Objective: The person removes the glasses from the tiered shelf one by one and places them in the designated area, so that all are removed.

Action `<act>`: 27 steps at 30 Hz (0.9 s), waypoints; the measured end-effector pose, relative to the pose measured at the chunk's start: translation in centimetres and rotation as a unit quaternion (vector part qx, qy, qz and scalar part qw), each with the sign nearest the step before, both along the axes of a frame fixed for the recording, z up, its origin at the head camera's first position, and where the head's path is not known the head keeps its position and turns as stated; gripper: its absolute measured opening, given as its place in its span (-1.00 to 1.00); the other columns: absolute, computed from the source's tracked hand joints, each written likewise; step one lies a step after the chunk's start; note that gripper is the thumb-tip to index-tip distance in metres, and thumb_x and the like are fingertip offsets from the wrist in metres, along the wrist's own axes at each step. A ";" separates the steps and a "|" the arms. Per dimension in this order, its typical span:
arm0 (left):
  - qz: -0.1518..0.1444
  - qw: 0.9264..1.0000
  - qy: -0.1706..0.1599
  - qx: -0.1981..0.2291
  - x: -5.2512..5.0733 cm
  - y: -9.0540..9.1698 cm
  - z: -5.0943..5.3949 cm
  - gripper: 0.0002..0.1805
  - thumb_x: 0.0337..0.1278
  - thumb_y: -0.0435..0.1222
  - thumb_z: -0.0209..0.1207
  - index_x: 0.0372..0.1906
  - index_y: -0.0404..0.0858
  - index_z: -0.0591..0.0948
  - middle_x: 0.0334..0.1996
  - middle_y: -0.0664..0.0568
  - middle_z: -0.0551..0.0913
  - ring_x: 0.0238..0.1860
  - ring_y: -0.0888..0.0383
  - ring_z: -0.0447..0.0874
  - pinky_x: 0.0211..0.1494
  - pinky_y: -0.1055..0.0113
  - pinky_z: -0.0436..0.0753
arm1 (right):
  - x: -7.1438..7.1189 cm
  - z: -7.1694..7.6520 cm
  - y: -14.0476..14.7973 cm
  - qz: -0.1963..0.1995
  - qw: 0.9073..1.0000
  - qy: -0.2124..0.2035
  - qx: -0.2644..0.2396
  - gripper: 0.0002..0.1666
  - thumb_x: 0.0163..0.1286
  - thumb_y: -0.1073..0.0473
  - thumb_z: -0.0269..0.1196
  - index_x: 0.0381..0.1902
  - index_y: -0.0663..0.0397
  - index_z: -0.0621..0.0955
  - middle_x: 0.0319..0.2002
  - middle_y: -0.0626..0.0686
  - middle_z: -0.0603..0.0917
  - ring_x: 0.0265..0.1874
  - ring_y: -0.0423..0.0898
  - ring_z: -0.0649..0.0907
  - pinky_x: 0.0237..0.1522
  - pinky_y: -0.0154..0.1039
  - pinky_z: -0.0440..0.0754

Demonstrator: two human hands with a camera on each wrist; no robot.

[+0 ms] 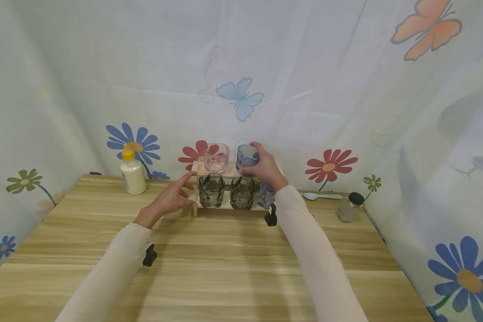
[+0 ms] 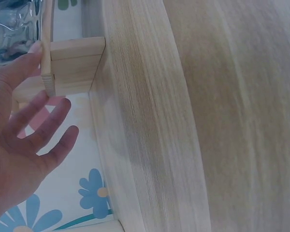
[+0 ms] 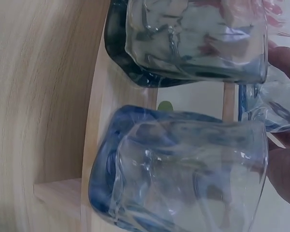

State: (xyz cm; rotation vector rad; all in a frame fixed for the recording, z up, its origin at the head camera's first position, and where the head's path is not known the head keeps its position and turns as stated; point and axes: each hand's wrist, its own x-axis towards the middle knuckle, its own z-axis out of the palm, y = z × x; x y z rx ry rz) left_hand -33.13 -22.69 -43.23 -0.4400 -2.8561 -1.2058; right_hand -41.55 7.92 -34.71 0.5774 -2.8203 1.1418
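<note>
A two-tier wooden rack [image 1: 198, 166] holds several faceted glasses. My right hand [image 1: 265, 167] grips a bluish glass [image 1: 245, 155] at the upper shelf, thumb in front; in the right wrist view this glass [image 3: 275, 104] is partly hidden by the lower ones. To its left stands a pink clear glass [image 1: 216, 158]. On the lower shelf are two dark grey glasses [image 1: 211, 191] and a blue glass [image 3: 183, 174], which my right arm partly covers in the head view. My left hand [image 1: 171, 197] holds the rack's left end, its thumb against the lower shelf [image 2: 47, 79].
A cream bottle with a yellow cap [image 1: 133, 174] stands back left on the wooden table [image 1: 209, 268]. To the right lie a pale blue spoon [image 1: 324, 196] and a small jar with a black lid [image 1: 349, 208]. A patterned curtain [image 1: 165, 103] hangs close behind the rack.
</note>
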 end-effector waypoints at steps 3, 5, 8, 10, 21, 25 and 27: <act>-0.001 1.000 0.001 -0.001 0.0 0.0 0.0 0.07 0.07 -0.32 0.43 0.59 -0.08 0.03 0.19 -0.39 0.53 0.03 -0.32 0.66 0.07 -0.15 0.64 | -0.1 0.1 0.4 -0.002 1.000 0.005 -0.001 0.18 0.12 0.00 0.55 0.56 -0.22 0.12 0.30 0.27 0.46 0.22 0.23 0.53 0.21 0.13 0.54; -0.001 1.000 0.001 -0.001 0.0 0.1 0.0 0.07 0.07 -0.32 0.43 0.59 -0.09 0.03 0.18 -0.39 0.53 0.03 -0.32 0.66 0.06 -0.15 0.65 | 0.0 0.3 0.7 -0.003 1.000 0.010 -0.001 0.17 0.12 0.00 0.55 0.55 -0.21 0.13 0.28 0.27 0.47 0.20 0.23 0.55 0.19 0.14 0.55; -0.001 1.000 0.002 -0.001 0.0 0.1 0.1 0.07 0.07 -0.33 0.43 0.59 -0.09 0.03 0.18 -0.39 0.53 0.03 -0.33 0.66 0.06 -0.15 0.65 | 0.2 0.7 1.1 -0.005 1.000 0.018 -0.007 0.16 0.13 0.01 0.54 0.55 -0.20 0.13 0.26 0.27 0.48 0.17 0.24 0.56 0.17 0.14 0.56; 0.000 1.000 0.002 -0.001 0.0 0.1 0.1 0.06 0.08 -0.33 0.43 0.59 -0.09 0.02 0.18 -0.39 0.52 0.03 -0.33 0.66 0.06 -0.15 0.65 | 0.3 0.9 1.4 -0.003 1.000 0.022 -0.011 0.16 0.13 0.01 0.54 0.55 -0.21 0.13 0.27 0.28 0.47 0.16 0.24 0.56 0.16 0.14 0.56; -0.006 1.000 0.007 0.004 -0.3 -0.2 -0.4 0.06 0.07 -0.30 0.44 0.58 -0.09 0.04 0.17 -0.40 0.54 0.01 -0.32 0.67 0.04 -0.14 0.66 | 1.2 2.0 3.5 -0.004 1.000 0.025 -0.011 0.16 0.14 -0.01 0.53 0.56 -0.25 0.12 0.33 0.27 0.45 0.22 0.26 0.54 0.19 0.17 0.54; -0.005 1.000 0.008 0.004 -0.3 -0.1 -0.3 0.06 0.06 -0.30 0.44 0.58 -0.09 0.04 0.17 -0.40 0.54 0.02 -0.33 0.67 0.05 -0.15 0.65 | 1.5 2.3 4.6 -0.004 0.999 0.032 -0.004 0.17 0.13 -0.03 0.53 0.56 -0.26 0.11 0.32 0.27 0.46 0.22 0.27 0.54 0.18 0.18 0.54; -0.005 1.000 0.008 0.004 -0.3 -0.1 -0.3 0.06 0.07 -0.30 0.44 0.58 -0.09 0.04 0.17 -0.40 0.54 0.02 -0.33 0.67 0.06 -0.16 0.65 | 1.7 2.5 5.2 -0.006 0.999 0.035 0.000 0.17 0.13 -0.04 0.54 0.56 -0.27 0.11 0.33 0.26 0.45 0.23 0.27 0.53 0.19 0.19 0.54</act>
